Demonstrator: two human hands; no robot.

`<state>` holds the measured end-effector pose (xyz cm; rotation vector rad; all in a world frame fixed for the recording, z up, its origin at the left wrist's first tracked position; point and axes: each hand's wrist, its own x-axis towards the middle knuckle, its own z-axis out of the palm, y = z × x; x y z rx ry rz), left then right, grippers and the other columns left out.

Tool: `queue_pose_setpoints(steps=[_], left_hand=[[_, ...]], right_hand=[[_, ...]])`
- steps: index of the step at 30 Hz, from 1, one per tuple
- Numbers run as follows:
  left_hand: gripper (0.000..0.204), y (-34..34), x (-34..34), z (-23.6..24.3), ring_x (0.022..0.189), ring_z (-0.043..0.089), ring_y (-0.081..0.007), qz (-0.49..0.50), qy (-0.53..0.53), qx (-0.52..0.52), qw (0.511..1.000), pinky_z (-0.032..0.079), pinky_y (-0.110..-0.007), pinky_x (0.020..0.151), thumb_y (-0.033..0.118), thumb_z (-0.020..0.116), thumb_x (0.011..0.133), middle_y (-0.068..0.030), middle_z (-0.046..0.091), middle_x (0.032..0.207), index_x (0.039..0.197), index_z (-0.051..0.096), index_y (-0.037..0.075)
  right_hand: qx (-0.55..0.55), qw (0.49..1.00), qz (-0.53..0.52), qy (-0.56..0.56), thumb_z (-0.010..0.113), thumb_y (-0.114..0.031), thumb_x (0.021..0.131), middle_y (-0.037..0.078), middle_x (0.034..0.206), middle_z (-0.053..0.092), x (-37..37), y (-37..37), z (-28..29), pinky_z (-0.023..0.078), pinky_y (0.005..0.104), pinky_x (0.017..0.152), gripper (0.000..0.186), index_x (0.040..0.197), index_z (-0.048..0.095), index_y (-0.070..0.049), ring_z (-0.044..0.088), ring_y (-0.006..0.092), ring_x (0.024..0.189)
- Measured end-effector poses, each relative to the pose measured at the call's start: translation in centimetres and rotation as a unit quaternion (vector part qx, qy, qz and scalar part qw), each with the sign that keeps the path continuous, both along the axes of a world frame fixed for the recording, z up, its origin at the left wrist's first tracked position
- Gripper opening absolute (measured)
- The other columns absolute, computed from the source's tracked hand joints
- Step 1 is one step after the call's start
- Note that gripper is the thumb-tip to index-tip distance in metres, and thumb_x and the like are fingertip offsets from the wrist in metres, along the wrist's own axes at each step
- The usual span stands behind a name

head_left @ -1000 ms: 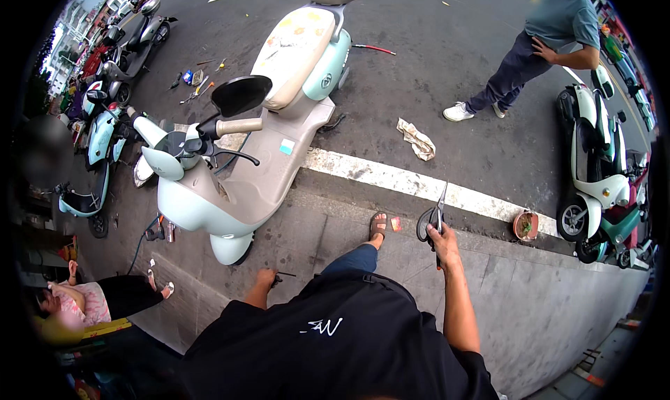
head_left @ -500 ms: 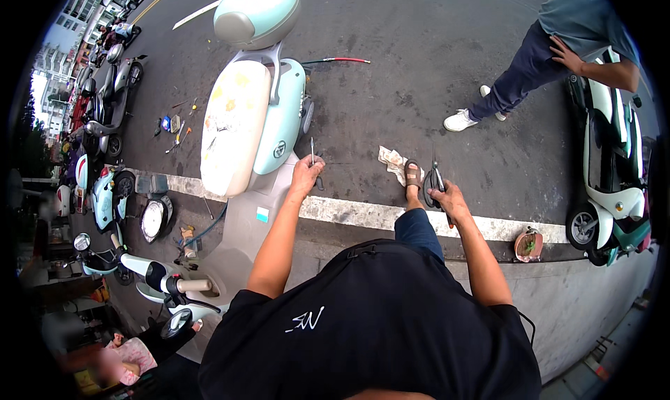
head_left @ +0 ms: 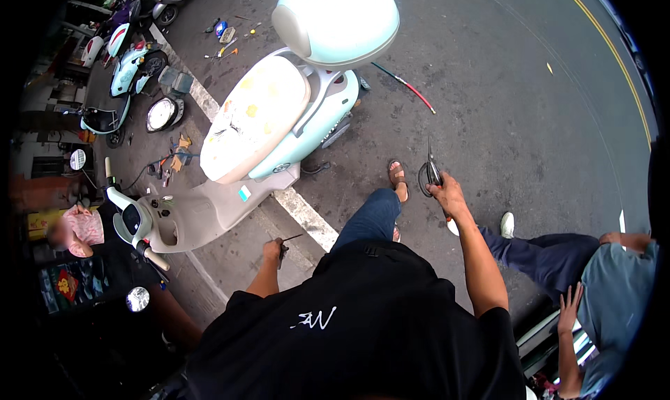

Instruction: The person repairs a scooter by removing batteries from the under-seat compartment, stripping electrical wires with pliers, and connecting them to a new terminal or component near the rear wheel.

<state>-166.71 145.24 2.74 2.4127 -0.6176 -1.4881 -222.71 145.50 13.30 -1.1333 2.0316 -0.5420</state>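
Left hand [head_left: 272,249] drawn back, right hand [head_left: 449,192] gripping pointed metal scissors [head_left: 433,171]

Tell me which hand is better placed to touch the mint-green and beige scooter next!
Probably the left hand: it's nearer the scooter, though holding a thin dark tool. The right hand, gripping dark-handled metal scissors, is farther away.

Grey asphalt [head_left: 481,79], white stripe [head_left: 303,216], daylight

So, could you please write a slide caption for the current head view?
Right hand gripping scissors, left hand holding a slim tool, near a mint-green scooter.
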Motion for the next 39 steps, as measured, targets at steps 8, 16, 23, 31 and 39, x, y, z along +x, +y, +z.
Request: queue_pose_setpoints(steps=[8, 16, 23, 31, 39], left_hand=[[0.02, -15.5, -22.9, -1.8, 0.065, 0.058, -0.0186, -0.217, 0.05, -0.152, 0.963, 0.046, -0.034, 0.061, 0.02, 0.057, 0.083, -0.0095, 0.062, 0.073, 0.082, 0.064, 0.001], [0.021, -25.7, -39.8, 2.4, 0.076, 0.058, -0.0145, -0.089, 0.32, -0.32, 0.887, 0.045, -0.029, 0.071, 0.019, 0.059, 0.083, -0.006, 0.063, 0.078, 0.09, 0.062, 0.0], [0.026, -20.9, -50.3, -9.2, 0.071, 0.06, -0.0212, 0.092, 0.11, -0.176, 0.974, 0.046, -0.035, 0.066, 0.025, 0.06, 0.082, -0.0119, 0.063, 0.077, 0.089, 0.063, 0.0], [0.022, -23.5, -72.4, -17.4, 0.063, 0.057, -0.0181, 0.373, 0.022, -0.239, 0.896, 0.045, -0.034, 0.059, 0.02, 0.061, 0.082, -0.0096, 0.059, 0.071, 0.085, 0.06, -0.001], [0.01, -23.8, -82.1, 0.1, 0.068, 0.053, -0.0099, 0.538, 0.297, -0.266, 0.742, 0.044, -0.026, 0.063, 0.011, 0.058, 0.085, -0.0016, 0.059, 0.075, 0.088, 0.06, 0.001]], right_hand=[[0.113, 0.987, 0.069, -0.089, 0.065, -0.017, 0.079, 0.009, 0.072, 0.057, -10.1, -14.4, -4.2, 0.045, 0.0332, 0.061, 0.028, 0.094, 0.057, 0.004, 0.054, 0.0173, 0.066], [0.188, 0.944, 0.268, -0.03, 0.063, -0.017, 0.077, 0.009, 0.083, 0.06, -19.1, -29.5, -10.2, 0.045, 0.0327, 0.067, 0.032, 0.101, 0.059, 0.003, 0.054, 0.0177, 0.075], [0.31, 0.85, 0.418, -0.081, 0.062, -0.021, 0.081, 0.014, 0.101, 0.059, -20.1, -39.5, -10.3, 0.044, 0.033, 0.082, 0.048, 0.114, 0.05, 0.011, 0.054, 0.0209, 0.089], [0.43, 0.72, 0.542, 0.058, 0.06, -0.02, 0.079, 0.003, 0.067, 0.057, -28.2, -50.4, -17.5, 0.04, 0.0291, 0.052, 0.022, 0.086, 0.056, 0.0, 0.049, 0.0132, 0.057], [0.4, 0.704, 0.574, 0.125, 0.062, -0.022, 0.079, 0.006, 0.067, 0.058, -29.6, -56.8, -22.6, 0.041, 0.028, 0.048, 0.02, 0.084, 0.056, -0.003, 0.051, 0.0133, 0.052]])
